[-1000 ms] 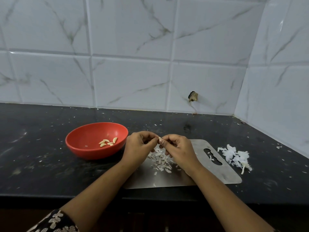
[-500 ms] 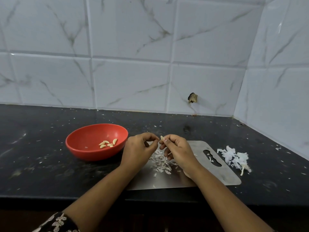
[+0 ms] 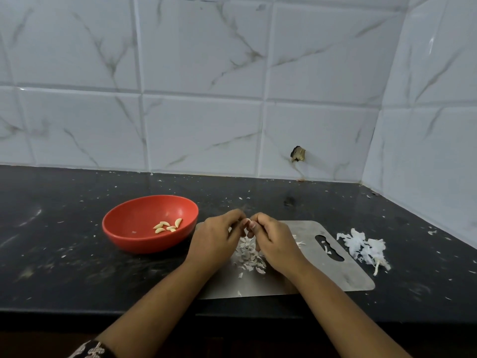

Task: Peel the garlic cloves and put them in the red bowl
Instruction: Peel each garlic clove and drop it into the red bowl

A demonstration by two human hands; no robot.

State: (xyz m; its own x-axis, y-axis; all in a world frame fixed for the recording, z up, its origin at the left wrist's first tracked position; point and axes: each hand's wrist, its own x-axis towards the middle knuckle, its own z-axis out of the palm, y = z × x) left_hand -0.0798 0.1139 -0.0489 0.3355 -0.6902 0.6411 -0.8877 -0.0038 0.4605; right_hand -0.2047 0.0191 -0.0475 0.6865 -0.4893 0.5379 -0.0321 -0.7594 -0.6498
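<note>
A red bowl [image 3: 134,228] stands on the black counter left of my hands, with several peeled garlic cloves [image 3: 166,226] inside. My left hand [image 3: 215,240] and my right hand [image 3: 273,240] meet fingertip to fingertip above a steel cutting board [image 3: 322,275]. Together they pinch a small garlic clove [image 3: 248,223], of which only a pale sliver shows between the fingers. A heap of white peel flakes [image 3: 247,255] lies on the board right under the hands.
A pile of papery garlic skin with a stem [image 3: 364,245] lies on the counter right of the board. White tiled walls close the back and right side. Peel crumbs dot the black counter [image 3: 51,254]. The counter's front edge runs below my forearms.
Both hands stay together over the board, with the fingertips shifting slightly on the clove. The bowl and the skin pile have not moved.
</note>
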